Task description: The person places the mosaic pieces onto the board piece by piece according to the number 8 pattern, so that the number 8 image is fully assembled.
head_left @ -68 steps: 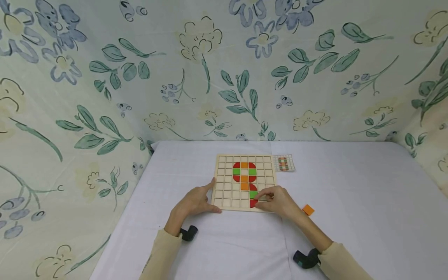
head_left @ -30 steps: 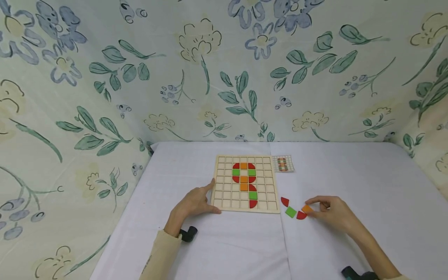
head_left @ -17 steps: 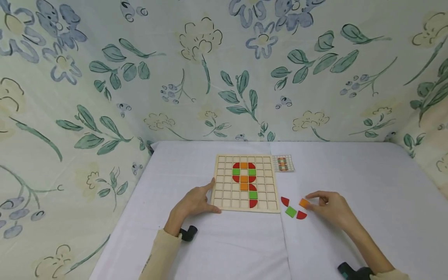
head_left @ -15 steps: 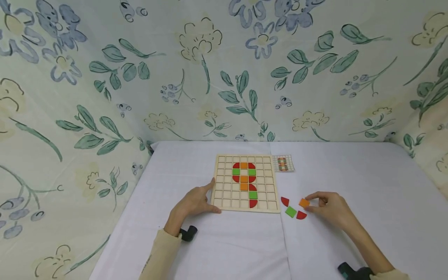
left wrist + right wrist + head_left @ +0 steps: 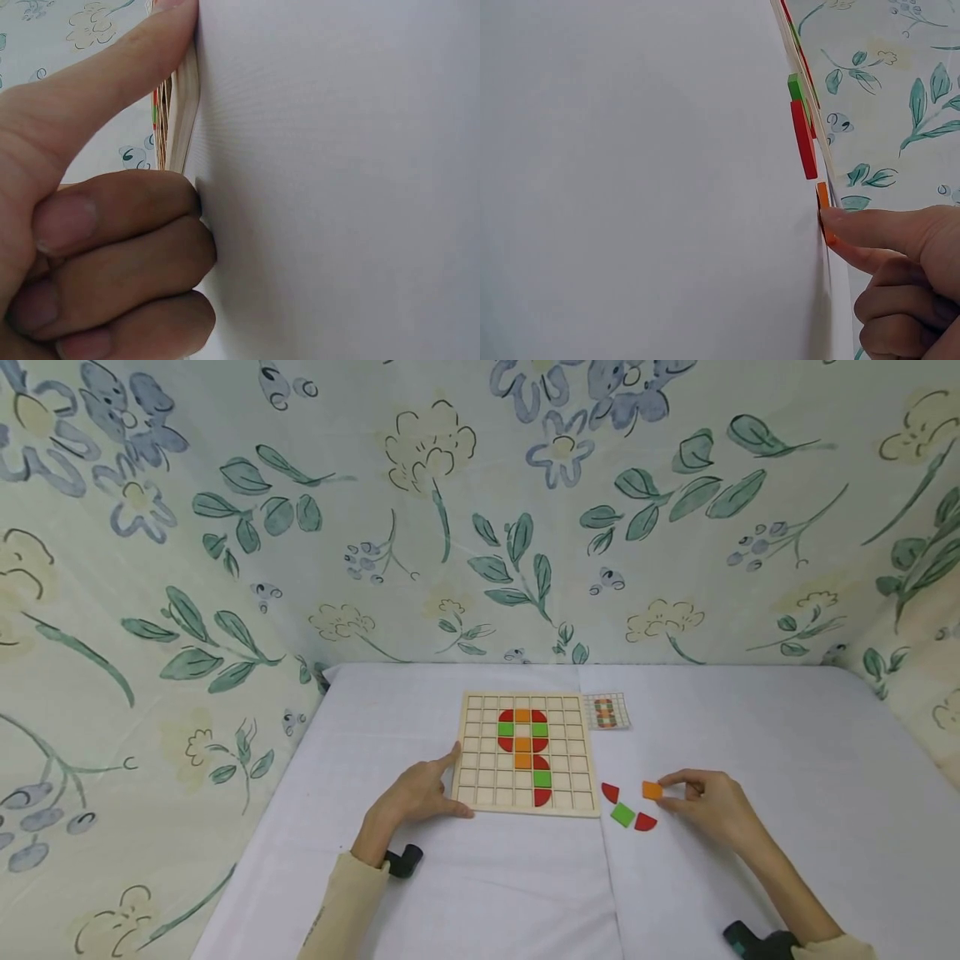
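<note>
In the head view my right hand pinches an orange square tile between thumb and index finger. The right wrist view shows that orange tile at the fingertips, low over the cloth, with the other fingers curled. My left hand touches the near left corner of a wooden grid board, its thumb along the front edge and index finger at the left side. Its other fingers are folded on the table. Red, green and orange tiles fill several cells in the board's middle columns.
Between board and right hand lie a red quarter-round tile, a green square tile and another red quarter-round tile. A small pattern card lies by the board's far right corner. White cloth covers the table; a floral curtain hangs behind.
My right hand has left the board's lower right red tile, moved right and taken hold of the orange tile. That tile has shifted slightly away from me and turned. My left hand has stayed put.
</note>
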A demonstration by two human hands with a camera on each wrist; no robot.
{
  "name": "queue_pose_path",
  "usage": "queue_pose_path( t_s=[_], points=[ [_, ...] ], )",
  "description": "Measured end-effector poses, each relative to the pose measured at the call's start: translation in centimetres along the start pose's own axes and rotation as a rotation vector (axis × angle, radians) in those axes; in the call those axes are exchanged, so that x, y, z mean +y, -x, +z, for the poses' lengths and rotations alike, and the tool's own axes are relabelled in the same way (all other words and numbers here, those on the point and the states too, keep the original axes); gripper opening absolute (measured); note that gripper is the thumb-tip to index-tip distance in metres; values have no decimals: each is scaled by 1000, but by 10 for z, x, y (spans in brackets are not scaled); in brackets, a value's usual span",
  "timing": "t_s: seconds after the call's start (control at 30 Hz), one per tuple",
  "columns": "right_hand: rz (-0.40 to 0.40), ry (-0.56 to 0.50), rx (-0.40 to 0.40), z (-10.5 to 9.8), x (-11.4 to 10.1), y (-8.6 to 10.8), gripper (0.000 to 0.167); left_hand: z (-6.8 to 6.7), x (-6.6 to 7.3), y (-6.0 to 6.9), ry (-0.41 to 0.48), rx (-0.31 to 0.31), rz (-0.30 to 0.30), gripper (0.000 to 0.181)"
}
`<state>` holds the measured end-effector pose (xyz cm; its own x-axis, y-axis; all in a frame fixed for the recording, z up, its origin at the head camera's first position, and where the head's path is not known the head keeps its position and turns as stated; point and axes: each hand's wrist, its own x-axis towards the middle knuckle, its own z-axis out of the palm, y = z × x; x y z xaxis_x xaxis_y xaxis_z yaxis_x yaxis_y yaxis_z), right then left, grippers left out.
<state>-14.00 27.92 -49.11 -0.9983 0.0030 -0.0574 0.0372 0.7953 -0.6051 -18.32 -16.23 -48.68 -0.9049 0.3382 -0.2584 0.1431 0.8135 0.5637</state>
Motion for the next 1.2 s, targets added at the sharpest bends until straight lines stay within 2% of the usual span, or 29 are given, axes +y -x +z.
queue_pose_path(
  t_s=[0.8, 0.97, 1.2],
  points=[
    [-16, -16, 11, 6, -1, -4, 28, 0, 1, 1, -10, 11, -8, 120],
    [-9, -38, -9, 9, -14, -6, 29, 0, 1, 1, -10, 12, -7, 120],
    [-53, -105, -37, 16, -39, -13, 32, 1, 1, 1, -2, 8, -11, 119]
  ],
)
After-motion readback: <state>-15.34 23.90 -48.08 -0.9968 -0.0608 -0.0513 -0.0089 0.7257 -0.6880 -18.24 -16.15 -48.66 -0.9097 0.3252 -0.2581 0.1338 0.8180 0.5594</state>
